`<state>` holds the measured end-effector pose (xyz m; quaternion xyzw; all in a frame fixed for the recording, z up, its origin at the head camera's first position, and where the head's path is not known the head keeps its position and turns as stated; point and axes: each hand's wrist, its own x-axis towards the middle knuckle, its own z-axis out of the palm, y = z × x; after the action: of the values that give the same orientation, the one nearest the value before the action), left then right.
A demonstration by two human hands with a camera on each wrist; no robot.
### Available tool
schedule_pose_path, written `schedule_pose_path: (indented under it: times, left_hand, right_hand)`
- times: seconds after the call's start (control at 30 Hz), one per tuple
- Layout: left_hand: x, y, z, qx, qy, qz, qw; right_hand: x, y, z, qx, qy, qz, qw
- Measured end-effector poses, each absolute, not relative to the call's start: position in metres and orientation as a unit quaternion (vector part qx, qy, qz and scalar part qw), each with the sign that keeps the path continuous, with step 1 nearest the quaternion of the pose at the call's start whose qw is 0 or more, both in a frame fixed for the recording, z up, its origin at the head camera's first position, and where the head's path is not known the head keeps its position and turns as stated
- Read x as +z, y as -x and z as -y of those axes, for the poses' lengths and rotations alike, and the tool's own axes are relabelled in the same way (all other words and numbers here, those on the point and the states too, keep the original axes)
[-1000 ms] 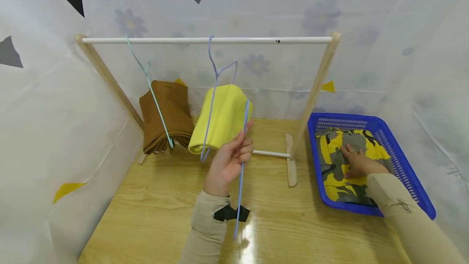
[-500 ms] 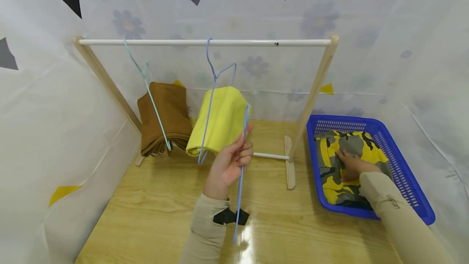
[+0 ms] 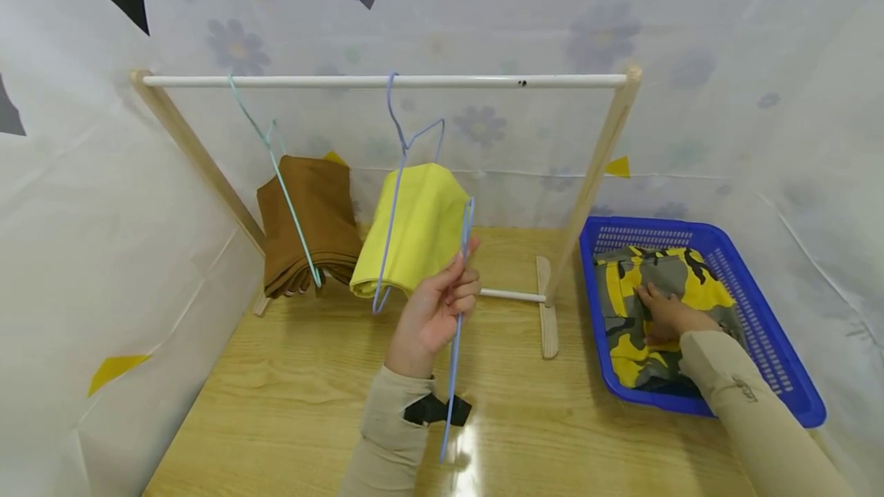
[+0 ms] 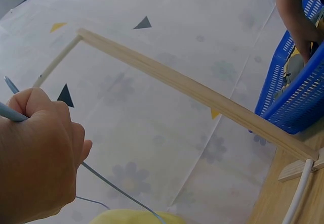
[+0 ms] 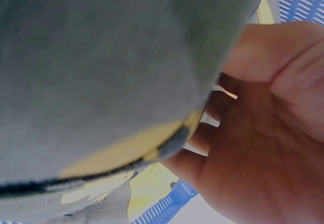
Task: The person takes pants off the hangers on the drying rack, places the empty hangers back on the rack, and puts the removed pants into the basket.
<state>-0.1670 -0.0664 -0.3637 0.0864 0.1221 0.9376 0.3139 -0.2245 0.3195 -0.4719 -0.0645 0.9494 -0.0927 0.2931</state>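
Note:
My left hand (image 3: 438,313) pinches a thin light-blue clothes hanger (image 3: 454,374), held on edge in front of the rack. In the left wrist view the same hand (image 4: 43,153) has its fingers curled round the hanger wire. At the right, my right hand (image 3: 670,317) reaches into a blue basket (image 3: 642,222) and grips a folded yellow-and-grey camouflage garment (image 3: 625,347). The right wrist view has the garment (image 5: 101,72) filling much of the frame; the fingers of my right hand (image 5: 253,118) pass behind its edge, their tips hidden.
A rack with a white rail (image 3: 483,81) and wooden legs stands at the back. From it hang brown cloth (image 3: 311,213) on a mint hanger and yellow cloth (image 3: 421,228) on a blue hanger. Beneath is a wood-grain tabletop (image 3: 297,397); pale patterned sheeting surrounds it.
My right hand has shifted slightly left on the camouflage garment, its fingers bending more into the cloth. The left hand still holds the hanger in nearly the same place.

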Motion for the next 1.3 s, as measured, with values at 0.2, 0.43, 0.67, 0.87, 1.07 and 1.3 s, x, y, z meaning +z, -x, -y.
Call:
schedule_pose_path:
  times: [0.2,0.43,0.67,0.87,1.07,1.3]
  left_hand:
    - [-0.362,0.166,0.066,0.938,-0.088,-0.121,0.313]
    - [-0.363,0.166,0.065,0.935,-0.093,-0.126,0.318]
    - [-0.363,0.165,0.066,0.935,-0.101,-0.128,0.314]
    - [-0.363,0.164,0.067,0.936,-0.099,-0.123,0.315]
    - [-0.362,0.164,0.068,0.935,-0.102,-0.123,0.316]
    - [-0.362,0.163,0.069,0.935,-0.106,-0.124,0.315]
  right_hand:
    - [-0.475,0.225,-0.322,-0.094,0.072,-0.953,0.279]
    - [-0.477,0.220,-0.329,-0.104,0.087,-0.956,0.262]
    - [-0.478,0.219,-0.330,-0.125,0.090,-0.955,0.254]
    - [-0.471,0.219,-0.330,-0.142,0.109,-0.953,0.245]
    - [-0.459,0.221,-0.330,-0.153,0.088,-0.953,0.245]
    - [-0.445,0.227,-0.323,-0.152,0.101,-0.960,0.214]
